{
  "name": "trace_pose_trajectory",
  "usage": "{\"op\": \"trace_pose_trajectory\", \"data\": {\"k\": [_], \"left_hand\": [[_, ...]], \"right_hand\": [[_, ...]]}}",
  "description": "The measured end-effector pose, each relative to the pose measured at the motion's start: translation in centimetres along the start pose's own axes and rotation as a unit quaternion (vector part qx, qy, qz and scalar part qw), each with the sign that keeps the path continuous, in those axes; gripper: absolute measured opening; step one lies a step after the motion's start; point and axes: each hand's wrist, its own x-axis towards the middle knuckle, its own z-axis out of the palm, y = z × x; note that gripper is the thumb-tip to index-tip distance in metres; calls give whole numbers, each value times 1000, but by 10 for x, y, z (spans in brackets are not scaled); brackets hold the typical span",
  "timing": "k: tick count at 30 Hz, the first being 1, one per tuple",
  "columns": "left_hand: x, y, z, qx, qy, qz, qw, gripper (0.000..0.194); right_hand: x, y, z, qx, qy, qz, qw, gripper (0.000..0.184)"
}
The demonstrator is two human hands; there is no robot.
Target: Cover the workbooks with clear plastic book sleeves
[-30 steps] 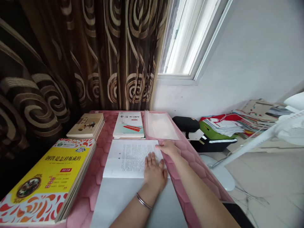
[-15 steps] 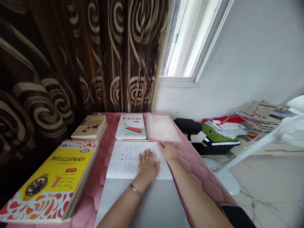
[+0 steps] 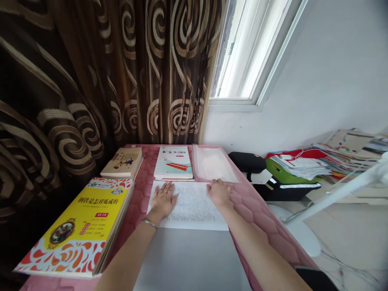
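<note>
A white page with dense print [image 3: 194, 206] lies flat in front of me, and a plain greyish sheet [image 3: 192, 258] extends from its near edge toward me. Whether the two are joined I cannot tell. My left hand [image 3: 163, 199], with a bracelet at the wrist, rests flat on the page's left part, fingers spread. At the page's upper right corner is my right hand [image 3: 218, 193], its fingers curled over the edge. Just beyond the page sits a small stack of books with a white and teal cover [image 3: 173, 162], and beside it a clear plastic sleeve [image 3: 212, 163].
A pink quilted cover [image 3: 136, 214] lies under everything. To the left are a yellow book stack [image 3: 91, 222] and a tan book stack [image 3: 123, 161]. A dark device [image 3: 315, 279] lies near right; a white fan stand [image 3: 303, 238], black case [image 3: 247, 161] and paper piles [image 3: 300, 163] stand beyond the edge.
My left hand has slid left across the page, from its middle to its left part. My right hand stays at the upper right corner. The view has shifted slightly.
</note>
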Motion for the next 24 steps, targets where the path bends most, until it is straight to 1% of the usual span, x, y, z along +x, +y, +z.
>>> {"op": "trace_pose_trajectory", "data": {"k": [2, 4, 5, 6, 7, 9, 10, 11, 13, 15, 17, 21, 24], "left_hand": [[1, 0, 1, 2, 4, 2, 1000, 59], [1, -2, 1, 6, 5, 5, 1000, 59], [1, -2, 1, 8, 3, 7, 1000, 59], [1, -3, 1, 11, -2, 8, 1000, 59], [1, -4, 1, 13, -8, 8, 1000, 60], [1, -4, 1, 13, -17, 6, 1000, 61], [1, -4, 0, 12, -17, 3, 1000, 61], [1, -4, 0, 10, -15, 1, 1000, 61], [1, -3, -1, 7, -5, -13, 1000, 62], [1, -2, -3, 3, 11, -42, 999, 66], [1, -2, -4, -1, 35, -88, 995, 71], [2, -3, -3, -5, 86, -171, 981, 70], [2, -4, -1, -13, 101, -199, 975, 70]], "right_hand": [[-12, -26, -1, 16, 0, -71, 997, 36], [-25, -57, 3, 36, -14, -154, 987, 39], [-31, -72, 8, 48, -23, -201, 978, 44], [-36, -87, 13, 74, -43, -260, 962, 51], [-41, -98, 18, 94, -71, -286, 951, 56], [-45, -112, 28, 112, -116, -278, 947, 62], [-45, -114, 31, 111, -131, -262, 950, 64], [-44, -112, 34, 106, -139, -246, 953, 66], [-41, -100, 36, 86, -140, -228, 960, 67], [-38, -80, 35, 61, -133, -208, 967, 67], [-35, -56, 32, 35, -128, -171, 976, 67], [-31, -11, 25, -4, -121, -92, 988, 65], [-30, 9, 23, -18, -112, -85, 990, 63]]}}
